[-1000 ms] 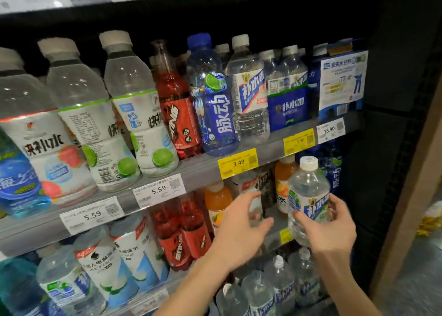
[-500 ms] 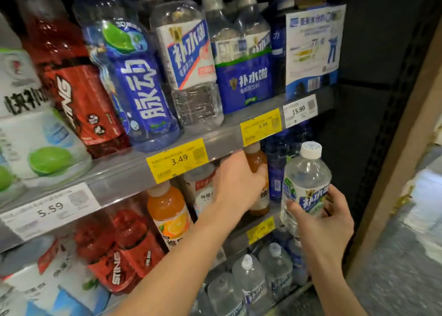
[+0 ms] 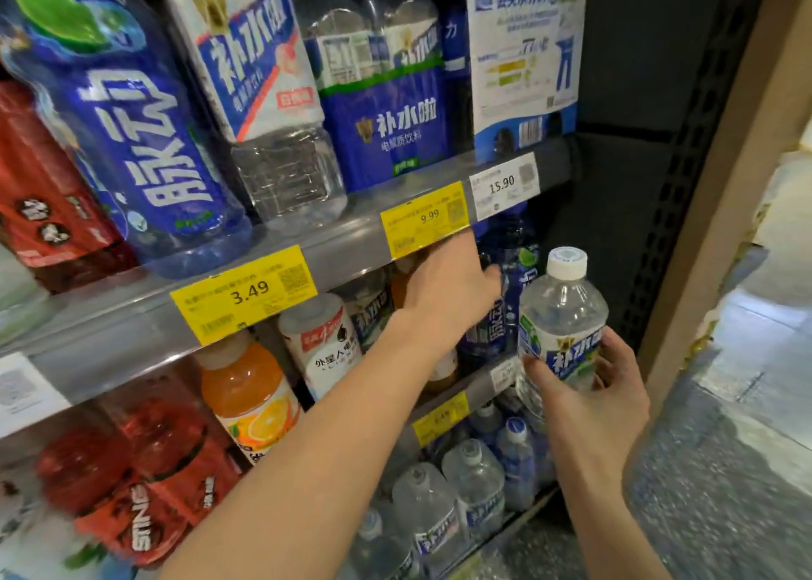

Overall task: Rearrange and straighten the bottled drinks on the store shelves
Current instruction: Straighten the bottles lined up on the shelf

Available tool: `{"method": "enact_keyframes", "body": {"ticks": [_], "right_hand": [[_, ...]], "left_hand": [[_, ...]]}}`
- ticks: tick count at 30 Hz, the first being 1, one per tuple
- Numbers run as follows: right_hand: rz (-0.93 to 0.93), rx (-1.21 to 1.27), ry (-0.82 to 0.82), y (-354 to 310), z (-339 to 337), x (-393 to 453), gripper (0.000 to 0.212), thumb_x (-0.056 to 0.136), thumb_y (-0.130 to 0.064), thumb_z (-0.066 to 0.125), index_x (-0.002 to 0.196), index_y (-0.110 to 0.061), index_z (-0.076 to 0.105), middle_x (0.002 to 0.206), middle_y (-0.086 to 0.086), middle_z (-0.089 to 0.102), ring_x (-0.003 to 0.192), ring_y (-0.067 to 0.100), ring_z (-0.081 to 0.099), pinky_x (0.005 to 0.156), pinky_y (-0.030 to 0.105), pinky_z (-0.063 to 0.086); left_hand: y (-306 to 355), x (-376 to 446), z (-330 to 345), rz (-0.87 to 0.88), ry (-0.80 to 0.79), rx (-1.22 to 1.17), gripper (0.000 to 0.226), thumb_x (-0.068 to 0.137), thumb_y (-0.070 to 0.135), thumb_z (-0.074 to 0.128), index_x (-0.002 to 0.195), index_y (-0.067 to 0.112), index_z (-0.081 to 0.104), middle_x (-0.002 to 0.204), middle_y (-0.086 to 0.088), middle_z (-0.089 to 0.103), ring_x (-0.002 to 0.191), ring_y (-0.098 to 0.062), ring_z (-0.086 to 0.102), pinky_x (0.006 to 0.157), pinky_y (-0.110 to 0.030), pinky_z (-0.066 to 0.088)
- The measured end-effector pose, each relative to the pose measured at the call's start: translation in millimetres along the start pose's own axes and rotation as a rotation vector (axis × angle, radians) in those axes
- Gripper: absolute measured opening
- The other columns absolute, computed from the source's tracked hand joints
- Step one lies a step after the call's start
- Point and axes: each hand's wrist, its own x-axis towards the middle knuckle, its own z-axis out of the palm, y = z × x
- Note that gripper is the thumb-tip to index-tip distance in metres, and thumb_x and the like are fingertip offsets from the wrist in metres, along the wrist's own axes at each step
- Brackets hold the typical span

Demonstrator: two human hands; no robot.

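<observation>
Head view: right hand (image 3: 593,399) gripped clear bottle (image 3: 560,324) upright, off the middle shelf's (image 3: 461,397) right end. Left hand (image 3: 444,289) reached onto that shelf, fingers at a blue bottle (image 3: 512,272); grip unclear.

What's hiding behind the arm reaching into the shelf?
Behind the left hand stand an orange-capped bottle's top and dark blue bottles. The hand covers what its fingers touch, so that stays hidden.
</observation>
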Motion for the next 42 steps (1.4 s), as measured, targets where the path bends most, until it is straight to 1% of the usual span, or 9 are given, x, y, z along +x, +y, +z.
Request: {"method": "enact_keyframes", "body": {"ticks": [3,9,14,18,25,28,30,36,42], "right_hand": [[-0.004,0.002,-0.021,1,-2,1,0.065,0.066,-0.007,0.088,0.125,-0.016,0.062,0.114,0.000,0.068,0.100,0.010,0.065,0.086,0.023,0.051],[-0.002,0.024,-0.068,3,-5,0,0.065,0.065,-0.006,0.086,0.125,-0.020,0.063,0.110,-0.005,0.069,0.096,-0.007,0.062,0.082,0.015,0.052],[-0.016,0.054,-0.131,2,-2,-7,0.062,0.066,-0.007,0.087,0.122,-0.022,0.064,0.105,-0.012,0.069,0.090,-0.009,0.063,0.077,0.010,0.050],[-0.051,0.106,-0.184,0,4,-11,0.061,0.067,-0.001,0.087,0.121,-0.018,0.064,0.099,-0.017,0.066,0.083,-0.017,0.061,0.069,0.002,0.045],[-0.071,0.180,-0.271,-2,18,-18,0.071,0.068,0.001,0.087,0.132,-0.013,0.058,0.118,-0.004,0.071,0.106,0.009,0.069,0.087,0.024,0.056],[-0.100,0.178,-0.309,-3,22,-18,0.069,0.068,0.002,0.086,0.130,-0.010,0.058,0.115,-0.002,0.071,0.097,0.001,0.068,0.080,0.016,0.054],[-0.133,0.146,-0.312,-2,27,-19,0.065,0.068,-0.001,0.088,0.126,-0.011,0.060,0.114,-0.001,0.069,0.094,-0.001,0.066,0.077,0.013,0.051],[-0.156,0.018,-0.290,5,56,-27,0.073,0.063,-0.014,0.093,0.129,-0.007,0.061,0.116,-0.008,0.048,0.113,0.007,0.053,0.099,0.033,0.051],[-0.127,0.056,-0.177,9,85,-40,0.073,0.064,-0.013,0.092,0.130,-0.004,0.062,0.118,-0.003,0.051,0.106,-0.015,0.051,0.099,0.037,0.051]], "left_hand": [[-3,-8,0,0.023,0.063,0.024,0.042,0.092,0.030,0.064,0.128,0.019,0.045,0.121,-0.005,0.060,0.105,-0.030,0.062,0.076,-0.030,0.043],[-28,-33,-3,-0.111,0.202,0.045,0.026,0.092,0.042,0.062,0.096,0.020,0.048,0.095,-0.002,0.062,0.079,-0.023,0.054,0.070,-0.034,0.042],[-44,-33,-1,-0.233,0.090,-0.027,0.054,0.089,0.051,0.064,0.132,0.026,0.043,0.125,-0.003,0.061,0.115,-0.030,0.058,0.086,-0.036,0.046],[-45,-56,-8,-0.274,0.276,-0.049,0.059,0.069,0.058,0.080,0.114,0.028,0.055,0.113,0.002,0.066,0.106,-0.024,0.062,0.079,-0.034,0.049],[-48,-125,7,0.018,0.362,-0.025,0.057,0.067,0.048,0.085,0.113,0.044,0.052,0.115,0.026,0.064,0.101,0.001,0.054,0.064,-0.010,0.038],[-59,-140,2,0.131,0.451,-0.074,0.065,0.062,0.042,0.089,0.118,0.039,0.058,0.123,0.022,0.064,0.111,0.012,0.051,0.085,-0.001,0.039],[-64,-155,-6,0.222,0.528,-0.111,0.060,0.062,0.040,0.090,0.116,0.031,0.064,0.121,0.016,0.066,0.113,0.011,0.055,0.091,-0.003,0.040],[-77,-194,-26,0.197,0.486,-0.236,0.050,0.055,0.049,0.086,0.100,0.035,0.068,0.095,0.018,0.065,0.088,-0.004,0.065,0.066,-0.024,0.051],[-102,-199,-35,0.112,0.470,-0.170,0.061,0.046,0.059,0.079,0.103,0.051,0.058,0.099,0.030,0.060,0.087,0.001,0.060,0.069,-0.016,0.047]]}}
